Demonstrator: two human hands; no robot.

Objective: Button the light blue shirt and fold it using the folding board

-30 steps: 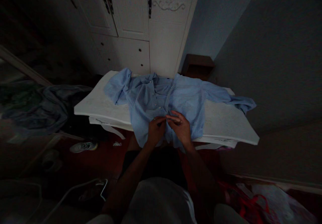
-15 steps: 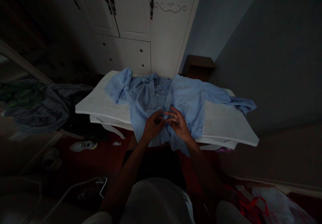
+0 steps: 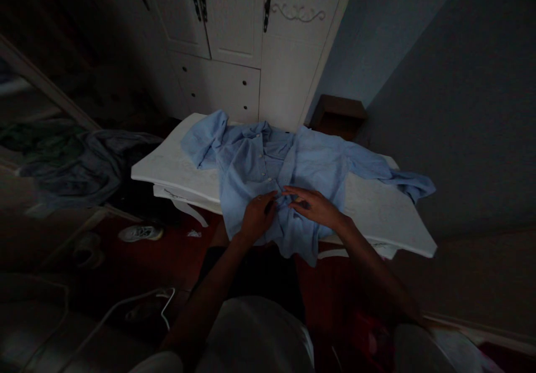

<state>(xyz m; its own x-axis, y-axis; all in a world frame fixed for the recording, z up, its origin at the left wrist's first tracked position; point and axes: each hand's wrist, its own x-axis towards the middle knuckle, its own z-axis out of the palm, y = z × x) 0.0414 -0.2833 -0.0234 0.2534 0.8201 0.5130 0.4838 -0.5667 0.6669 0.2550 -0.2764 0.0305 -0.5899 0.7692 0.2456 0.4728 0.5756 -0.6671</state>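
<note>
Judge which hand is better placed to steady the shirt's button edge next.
Probably the left hand: it's over the button-bearing panel, fingertips near the lowest clear button; the right hand is over the opposite panel.

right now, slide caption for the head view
Left hand and right hand at the front of a blue shirt on a white table.

White tbl [image 3: 377, 214] w/ lt-blue shirt [image 3: 316, 163] laid across, hem over near edge.

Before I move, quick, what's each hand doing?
Left hand: fingers curled at the blue shirt; grip can't be told.
Right hand: open, fingers apart over the shirt.
</note>
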